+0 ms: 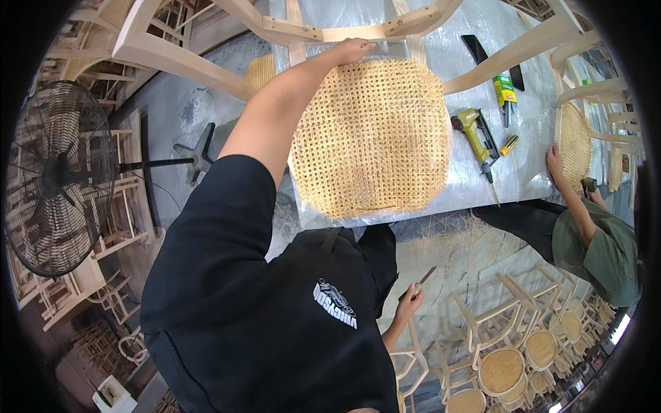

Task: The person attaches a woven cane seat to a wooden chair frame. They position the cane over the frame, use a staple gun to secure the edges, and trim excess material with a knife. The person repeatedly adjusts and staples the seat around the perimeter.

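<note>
In front of me on the worktable is a wooden chair with a woven cane seat point(372, 138). My left hand point(352, 51) is at the far edge of that seat, below the curved wooden rail point(354, 32), with its fingers closed over the edge. Low beside my body, away from the table, my right hand point(411, 297) is closed round a hand tool with a narrow, flat, dark blade point(427, 274). Its handle is mostly hidden in my fingers, so its exact kind does not show.
A green nail gun point(475, 134), a yellow-handled tool point(509, 145) and a green-yellow package point(504, 89) lie right of the chair on the plastic-covered table point(537, 182). Another person point(599, 241) works at the right. A large fan point(58, 175) stands left; chairs point(501, 372) crowd the lower right.
</note>
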Tool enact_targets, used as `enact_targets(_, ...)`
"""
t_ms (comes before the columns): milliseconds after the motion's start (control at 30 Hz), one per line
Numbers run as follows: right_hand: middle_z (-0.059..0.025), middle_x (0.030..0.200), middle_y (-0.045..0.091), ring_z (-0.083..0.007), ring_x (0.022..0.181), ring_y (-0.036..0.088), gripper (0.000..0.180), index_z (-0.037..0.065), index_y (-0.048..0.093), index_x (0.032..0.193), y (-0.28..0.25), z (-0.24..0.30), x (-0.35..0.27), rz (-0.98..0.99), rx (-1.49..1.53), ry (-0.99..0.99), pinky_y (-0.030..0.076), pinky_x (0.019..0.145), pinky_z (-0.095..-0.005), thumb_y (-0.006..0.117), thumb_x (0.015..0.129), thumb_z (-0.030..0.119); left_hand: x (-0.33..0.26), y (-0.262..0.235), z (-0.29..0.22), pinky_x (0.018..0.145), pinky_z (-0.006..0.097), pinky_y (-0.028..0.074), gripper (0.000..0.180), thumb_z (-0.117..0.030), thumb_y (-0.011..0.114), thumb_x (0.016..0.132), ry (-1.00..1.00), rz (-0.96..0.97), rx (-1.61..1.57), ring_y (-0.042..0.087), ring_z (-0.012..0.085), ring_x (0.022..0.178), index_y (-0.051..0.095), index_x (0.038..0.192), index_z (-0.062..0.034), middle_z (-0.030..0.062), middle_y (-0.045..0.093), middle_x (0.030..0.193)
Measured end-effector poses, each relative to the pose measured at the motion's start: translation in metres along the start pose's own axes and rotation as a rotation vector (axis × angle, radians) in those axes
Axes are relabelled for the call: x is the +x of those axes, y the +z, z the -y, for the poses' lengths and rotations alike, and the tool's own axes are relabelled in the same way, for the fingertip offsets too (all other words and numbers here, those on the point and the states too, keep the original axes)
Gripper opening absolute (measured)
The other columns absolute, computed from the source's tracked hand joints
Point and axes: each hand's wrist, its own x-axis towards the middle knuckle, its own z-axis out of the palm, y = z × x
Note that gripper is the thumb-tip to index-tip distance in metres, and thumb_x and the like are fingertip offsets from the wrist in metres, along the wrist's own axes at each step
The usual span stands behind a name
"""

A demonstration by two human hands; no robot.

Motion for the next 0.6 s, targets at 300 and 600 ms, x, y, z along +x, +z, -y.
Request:
enact_targets(300, 0.0021, 0.067, 0.048, -0.0064, 0.053, 0.044, 0.027, 0.003, 0.056, 0.102, 0.014, -0.008, -0.024, 0.041, 0.317, 0.091, 0.035, 0.047, -0.025, 0.059, 0.101, 0.03, -0.052, 0.0, -0.028, 0.081, 0.044, 0.054, 0.033, -0.029, 0.055, 0.099, 0.021, 0.023, 0.121, 0.066, 0.0293, 0.081, 0.068, 0.11, -0.0004, 0.0174, 0.068, 0.106)
enact_targets(600, -0.0114, 0.092, 0.057, -0.0191, 0.079, 0.054, 0.037, -0.004, 0.055, 0.116, 0.014, -0.028, -0.003, 0.105, 0.095, -0.005, 0.046, 0.073, -0.0348, 0.059, 0.1, 0.029, -0.082, 0.018, -0.053, 0.102, 0.05, 0.044, 0.034, -0.03, 0.063, 0.093, 0.119, -0.188, 0.5, 0.055, 0.0375, 0.119, 0.069, 0.107, 0.0012, 0.0231, 0.057, 0.122)
